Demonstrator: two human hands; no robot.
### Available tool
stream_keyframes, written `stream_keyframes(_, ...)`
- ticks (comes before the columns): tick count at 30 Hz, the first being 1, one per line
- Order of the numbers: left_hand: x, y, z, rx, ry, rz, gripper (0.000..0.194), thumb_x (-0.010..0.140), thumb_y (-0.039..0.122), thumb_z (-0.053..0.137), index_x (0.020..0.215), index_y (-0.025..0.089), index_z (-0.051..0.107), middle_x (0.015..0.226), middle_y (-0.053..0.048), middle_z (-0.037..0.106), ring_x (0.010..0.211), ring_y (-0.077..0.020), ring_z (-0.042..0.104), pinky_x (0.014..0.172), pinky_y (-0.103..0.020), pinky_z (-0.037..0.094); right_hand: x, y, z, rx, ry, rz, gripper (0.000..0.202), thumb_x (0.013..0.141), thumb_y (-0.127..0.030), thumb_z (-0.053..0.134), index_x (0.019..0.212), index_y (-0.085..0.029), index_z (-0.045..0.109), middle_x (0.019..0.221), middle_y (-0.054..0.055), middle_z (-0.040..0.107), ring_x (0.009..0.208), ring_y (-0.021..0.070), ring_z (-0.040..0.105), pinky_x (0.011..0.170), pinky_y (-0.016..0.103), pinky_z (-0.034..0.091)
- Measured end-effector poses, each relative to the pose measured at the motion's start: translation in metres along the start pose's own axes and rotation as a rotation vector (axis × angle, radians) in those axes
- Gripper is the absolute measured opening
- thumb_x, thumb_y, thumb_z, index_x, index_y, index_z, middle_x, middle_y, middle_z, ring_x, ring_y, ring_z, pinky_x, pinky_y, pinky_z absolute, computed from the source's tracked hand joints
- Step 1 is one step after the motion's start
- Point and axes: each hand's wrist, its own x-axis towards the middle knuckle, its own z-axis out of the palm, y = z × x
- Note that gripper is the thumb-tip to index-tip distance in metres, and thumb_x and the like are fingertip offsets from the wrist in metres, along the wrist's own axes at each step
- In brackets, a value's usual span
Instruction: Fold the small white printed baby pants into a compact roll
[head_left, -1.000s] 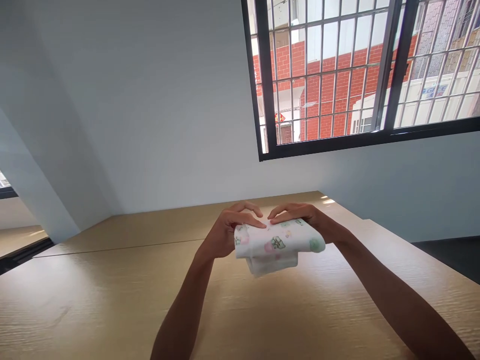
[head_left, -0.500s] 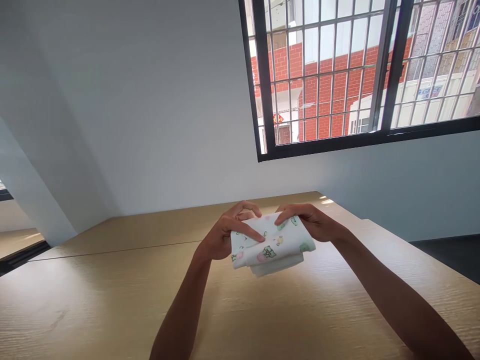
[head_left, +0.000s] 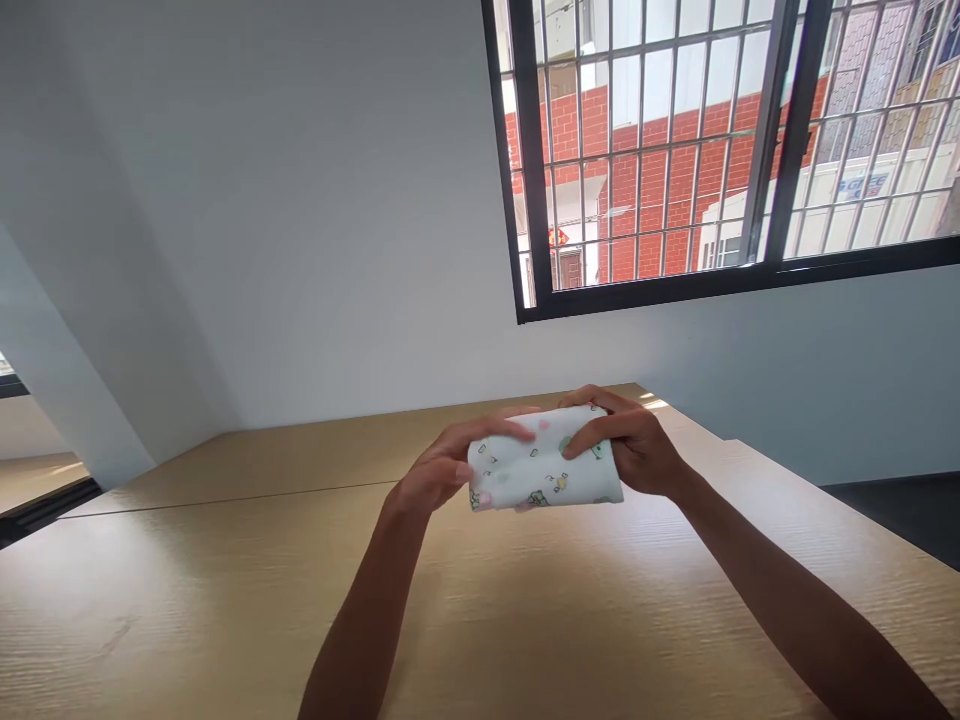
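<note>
A small white cloth [head_left: 536,470] printed with little pastel pictures is folded into a thick bundle and held above the wooden table [head_left: 225,580]. My left hand [head_left: 439,468] grips its left end, fingers lying over the top. At the right end, my right hand [head_left: 630,440] clasps the bundle with the thumb in front. Both forearms reach in from the bottom of the view.
A white wall rises behind the table's far edge. Above right is a dark-framed window [head_left: 720,280] with bars, and a red brick building outside. A dark floor [head_left: 892,510] lies past the table's right edge. Another wooden surface [head_left: 37,475] shows at far left.
The cloth's hanging lower flap has been folded up, so the bundle is more compact. Both hands lifted it slightly and tipped its printed face toward me.
</note>
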Motion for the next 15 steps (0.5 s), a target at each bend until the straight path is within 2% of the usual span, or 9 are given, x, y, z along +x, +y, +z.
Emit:
stream_keyframes(3,0.0,-0.001,0.008,-0.008,0.235,-0.026,0.08,0.072,0.04,0.074,0.141,0.034,0.034,0.123,-0.01,0.057,0.086,-0.0237,0.062,0.058,-0.028,0.053,0.0,-0.006,0.011,-0.148,0.148,-0.107,0.035,0.088,-0.004,0.05,0.081,-0.027,0.075,0.105,0.004,0.058,0.084,0.0159,0.059,0.06,0.027,0.046)
stream_keyframes(5,0.0,0.0,0.013,0.037,0.303,-0.047,0.089,0.067,0.028,0.08,0.141,0.034,0.032,0.109,-0.006,0.061,0.082,-0.02,0.062,0.061,-0.025,0.053,0.0,-0.009,0.015,-0.205,0.225,-0.166,0.032,0.086,-0.003,0.056,0.083,-0.029,0.075,0.107,0.003,0.058,0.087,0.0164,0.059,0.063,0.028,0.047)
stream_keyframes(7,0.002,0.001,0.015,0.067,0.282,-0.088,0.072,0.067,0.024,0.08,0.13,0.027,0.046,0.1,-0.004,0.062,0.08,-0.0189,0.061,0.061,-0.024,0.052,0.0,-0.011,0.017,-0.223,0.246,-0.174,0.033,0.085,-0.003,0.057,0.086,-0.031,0.075,0.109,0.003,0.058,0.09,0.0171,0.059,0.066,0.029,0.048)
stream_keyframes(10,0.003,0.001,0.014,0.135,0.268,-0.148,0.04,0.073,0.025,0.076,0.109,0.019,0.06,0.09,-0.004,0.064,0.077,-0.0185,0.061,0.06,-0.024,0.051,0.0,-0.01,0.012,-0.099,0.157,-0.042,0.037,0.089,-0.005,0.048,0.091,-0.031,0.075,0.114,0.004,0.057,0.098,0.0197,0.059,0.071,0.032,0.05)
stream_keyframes(13,0.001,0.001,0.01,0.274,0.351,-0.161,0.029,0.073,0.025,0.075,0.098,0.016,0.065,0.079,-0.002,0.064,0.07,-0.0169,0.06,0.057,-0.024,0.05,0.001,-0.005,0.003,0.207,0.02,0.118,0.033,0.093,-0.016,0.045,0.095,-0.03,0.075,0.128,0.005,0.053,0.113,0.0263,0.055,0.076,0.037,0.052)
stream_keyframes(15,0.001,0.001,0.01,0.382,0.432,-0.138,0.024,0.072,0.024,0.076,0.093,0.016,0.066,0.075,-0.001,0.063,0.065,-0.0147,0.058,0.054,-0.022,0.048,0.002,-0.003,-0.002,0.367,-0.009,0.181,0.028,0.093,-0.026,0.048,0.109,-0.031,0.07,0.133,0.006,0.052,0.116,0.0287,0.054,0.077,0.039,0.053)
